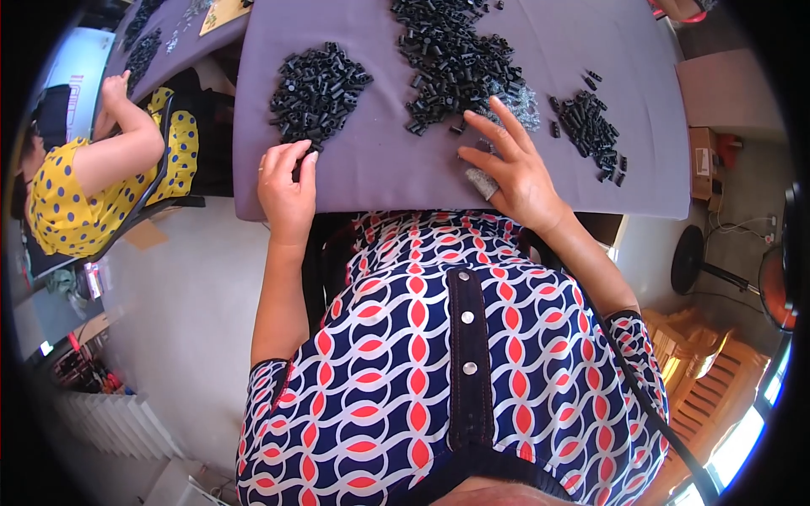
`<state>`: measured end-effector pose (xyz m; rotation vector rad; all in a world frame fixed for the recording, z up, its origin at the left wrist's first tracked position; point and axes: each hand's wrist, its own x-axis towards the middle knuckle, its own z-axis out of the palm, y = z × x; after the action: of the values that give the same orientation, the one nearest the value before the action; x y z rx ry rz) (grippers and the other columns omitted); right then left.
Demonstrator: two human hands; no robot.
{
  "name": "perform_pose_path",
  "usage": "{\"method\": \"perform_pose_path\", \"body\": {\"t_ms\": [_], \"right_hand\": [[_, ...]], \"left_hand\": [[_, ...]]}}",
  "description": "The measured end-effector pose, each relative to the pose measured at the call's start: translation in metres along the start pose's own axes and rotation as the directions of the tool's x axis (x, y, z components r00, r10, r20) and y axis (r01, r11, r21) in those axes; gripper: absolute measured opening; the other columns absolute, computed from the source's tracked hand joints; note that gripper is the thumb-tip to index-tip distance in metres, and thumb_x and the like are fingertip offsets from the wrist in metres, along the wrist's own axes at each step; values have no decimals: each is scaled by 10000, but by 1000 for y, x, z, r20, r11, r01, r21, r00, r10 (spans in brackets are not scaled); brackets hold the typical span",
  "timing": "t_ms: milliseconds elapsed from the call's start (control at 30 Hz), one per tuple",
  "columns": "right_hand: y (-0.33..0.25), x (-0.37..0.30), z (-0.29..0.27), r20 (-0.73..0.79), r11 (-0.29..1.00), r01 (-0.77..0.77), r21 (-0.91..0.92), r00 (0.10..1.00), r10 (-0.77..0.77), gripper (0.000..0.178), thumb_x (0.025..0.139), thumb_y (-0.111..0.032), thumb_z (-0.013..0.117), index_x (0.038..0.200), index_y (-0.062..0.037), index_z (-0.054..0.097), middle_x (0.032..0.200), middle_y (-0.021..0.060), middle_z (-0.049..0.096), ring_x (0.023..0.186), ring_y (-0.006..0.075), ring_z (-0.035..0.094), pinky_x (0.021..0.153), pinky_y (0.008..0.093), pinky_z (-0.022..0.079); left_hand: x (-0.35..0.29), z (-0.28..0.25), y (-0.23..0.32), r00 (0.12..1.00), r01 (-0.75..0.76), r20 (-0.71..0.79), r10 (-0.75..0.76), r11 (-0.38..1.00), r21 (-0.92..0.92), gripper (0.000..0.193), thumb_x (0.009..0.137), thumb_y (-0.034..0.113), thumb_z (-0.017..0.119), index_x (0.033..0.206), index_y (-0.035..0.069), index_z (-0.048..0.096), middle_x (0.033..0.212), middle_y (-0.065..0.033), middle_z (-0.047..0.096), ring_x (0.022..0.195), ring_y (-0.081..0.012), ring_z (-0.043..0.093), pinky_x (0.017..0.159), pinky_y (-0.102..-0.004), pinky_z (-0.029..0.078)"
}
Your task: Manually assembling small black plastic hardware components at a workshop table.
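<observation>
Small black plastic tube-like pieces lie in heaps on a purple-grey covered table (pixel 384 173). My left hand (pixel 285 190) is at the near edge of the left heap (pixel 316 91), its thumb and fingers closed around a small dark piece, mostly hidden. Beside the large middle heap (pixel 451 59), my right hand (pixel 519 173) is held with fingers spread, its fingertips near the heap's edge. A grey wrap (pixel 482 182) covers its thumb. Shiny, silvery small parts (pixel 519 103) lie just beyond that hand. Farther right is a smaller heap of black pieces (pixel 589 126).
At left, a person in a yellow dotted top (pixel 72 198) sits by another table (pixel 173 42) holding more black pieces. A cardboard box (pixel 702 156) and a black fan (pixel 688 260) stand on the right, with wooden slatted furniture (pixel 704 384) nearer me.
</observation>
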<state>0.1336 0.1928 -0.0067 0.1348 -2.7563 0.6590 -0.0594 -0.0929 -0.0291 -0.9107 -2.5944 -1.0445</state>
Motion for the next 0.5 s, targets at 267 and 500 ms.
{"method": "perform_pose_path", "body": {"t_ms": [267, 500], "right_hand": [[-3, -7, -2, 66, 1000, -2, 9, 998, 1, 452, 691, -4, 714, 1138, -69, 729, 1497, 122, 489, 1482, 408, 295, 1159, 501, 361], [-1, -5, -4, -21, 995, -104, -9, 994, 103, 396, 746, -99, 768, 1141, -97, 737, 1497, 121, 487, 1484, 404, 288, 1163, 495, 355]], "left_hand": [[0, 0, 0, 1000, -8, -10, 8, 1000, 4, 162, 847, 55, 729, 1009, 51, 729, 971, -83, 673, 900, -262, 639, 823, -362, 517], [-1, 0, 0, 1000, -20, -11, 20, 1000, 1, 164, 843, 54, 733, 1006, 53, 730, 973, -82, 673, 898, -259, 639, 816, -360, 518]]}}
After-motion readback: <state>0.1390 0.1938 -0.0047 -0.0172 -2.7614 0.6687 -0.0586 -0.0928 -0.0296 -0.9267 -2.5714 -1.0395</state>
